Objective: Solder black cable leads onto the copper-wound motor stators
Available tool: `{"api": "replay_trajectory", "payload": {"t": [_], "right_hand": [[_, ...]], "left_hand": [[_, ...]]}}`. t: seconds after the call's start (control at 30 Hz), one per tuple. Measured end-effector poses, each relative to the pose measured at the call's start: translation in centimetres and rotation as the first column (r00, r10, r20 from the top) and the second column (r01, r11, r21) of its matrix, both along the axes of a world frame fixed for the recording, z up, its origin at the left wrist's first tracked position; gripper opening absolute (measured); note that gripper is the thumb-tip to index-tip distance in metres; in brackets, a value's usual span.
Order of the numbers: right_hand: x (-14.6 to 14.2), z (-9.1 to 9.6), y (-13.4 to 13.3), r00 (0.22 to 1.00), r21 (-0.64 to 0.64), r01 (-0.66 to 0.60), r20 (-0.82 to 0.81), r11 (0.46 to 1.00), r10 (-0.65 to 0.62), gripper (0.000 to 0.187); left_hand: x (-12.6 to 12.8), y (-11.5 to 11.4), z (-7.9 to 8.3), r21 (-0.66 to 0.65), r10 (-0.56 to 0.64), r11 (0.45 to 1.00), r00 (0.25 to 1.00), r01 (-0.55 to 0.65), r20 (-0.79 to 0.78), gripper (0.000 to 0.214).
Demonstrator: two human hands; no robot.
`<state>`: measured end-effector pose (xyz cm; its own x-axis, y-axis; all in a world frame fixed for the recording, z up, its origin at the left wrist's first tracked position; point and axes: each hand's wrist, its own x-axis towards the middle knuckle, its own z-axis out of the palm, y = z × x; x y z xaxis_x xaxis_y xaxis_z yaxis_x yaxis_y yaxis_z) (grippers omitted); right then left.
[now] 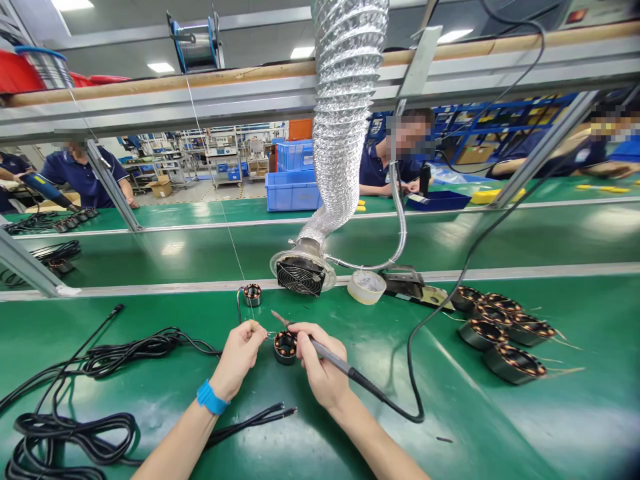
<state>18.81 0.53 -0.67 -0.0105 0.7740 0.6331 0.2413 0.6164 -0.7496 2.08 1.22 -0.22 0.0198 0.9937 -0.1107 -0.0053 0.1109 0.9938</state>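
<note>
My right hand (pixel 323 363) grips a soldering iron (pixel 333 358) like a pen, its tip pointing up and left. My left hand (pixel 240 353), with a blue wristband (pixel 212 398), pinches a thin solder wire (pixel 231 237) that runs down from a spool (pixel 196 45) overhead. Between the hands a motor stator (pixel 285 348) with copper windings sits on the green bench, close to the right fingers. Fine wire ends reach from it toward my left fingertips. Just behind stands another stator (pixel 253 295) with a dark lead.
Coiled black cables (pixel 75 433) lie at the left. A fume extraction fan (pixel 301 276) hangs from a foil duct (pixel 345 120). A tape roll (pixel 367 287) and a soldering iron stand (pixel 417 290) are at the back. Several stators (pixel 513 363) group at the right. Co-workers sit across the bench.
</note>
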Motion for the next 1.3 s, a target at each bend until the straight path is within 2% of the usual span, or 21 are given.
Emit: {"api": "replay_trajectory", "payload": {"t": [0.17,0.37,0.47,0.63,0.83,0.97,1.07,1.17,1.3], "right_hand": [[-0.7,0.0,0.7,0.997,0.049,-0.028,0.068,0.998,0.024,0.019],[-1.4,-0.5,1.3,0.984,0.083,-0.163,0.083,0.983,0.156,0.040],[-1.6,-0.8,1.4,0.979,0.091,-0.192,0.095,0.977,0.183,0.042],[-1.9,-1.2,1.4,0.979,0.149,-0.161,0.149,0.976,0.139,0.040],[-1.8,-1.4,1.0,0.981,0.168,-0.114,0.177,0.979,0.083,0.041],[-1.7,-1.6,0.8,0.976,0.156,-0.124,0.197,0.980,0.092,0.038],[-1.7,-1.6,0.8,0.981,0.146,-0.122,0.166,0.982,0.097,0.035],[-1.4,-1.0,0.7,0.995,0.086,-0.075,0.072,0.993,0.069,0.029],[-0.4,0.0,0.3,0.996,-0.086,0.026,-0.085,0.996,-0.034,0.020]], "left_hand": [[0.0,-0.3,0.1,0.041,-0.028,0.999,0.999,0.029,-0.041,0.034],[0.0,-0.4,-0.3,0.215,-0.027,0.974,0.980,0.070,-0.200,0.030],[0.0,-0.5,-0.5,0.274,-0.021,0.958,0.971,0.087,-0.238,0.030],[-0.4,-0.6,-0.4,0.205,-0.079,0.970,0.963,0.134,-0.257,0.032],[-0.6,-0.6,-0.3,0.075,-0.146,0.984,0.977,0.159,-0.155,0.038],[-0.2,-0.7,0.0,-0.010,-0.132,0.991,0.990,0.131,-0.050,0.042],[0.0,-0.9,0.3,-0.005,-0.085,0.996,0.995,0.085,-0.047,0.042],[0.1,-1.1,0.6,0.015,-0.048,0.999,0.996,0.049,-0.070,0.039],[0.1,-1.1,0.6,0.003,-0.016,1.000,0.996,0.016,-0.086,0.036]]}}
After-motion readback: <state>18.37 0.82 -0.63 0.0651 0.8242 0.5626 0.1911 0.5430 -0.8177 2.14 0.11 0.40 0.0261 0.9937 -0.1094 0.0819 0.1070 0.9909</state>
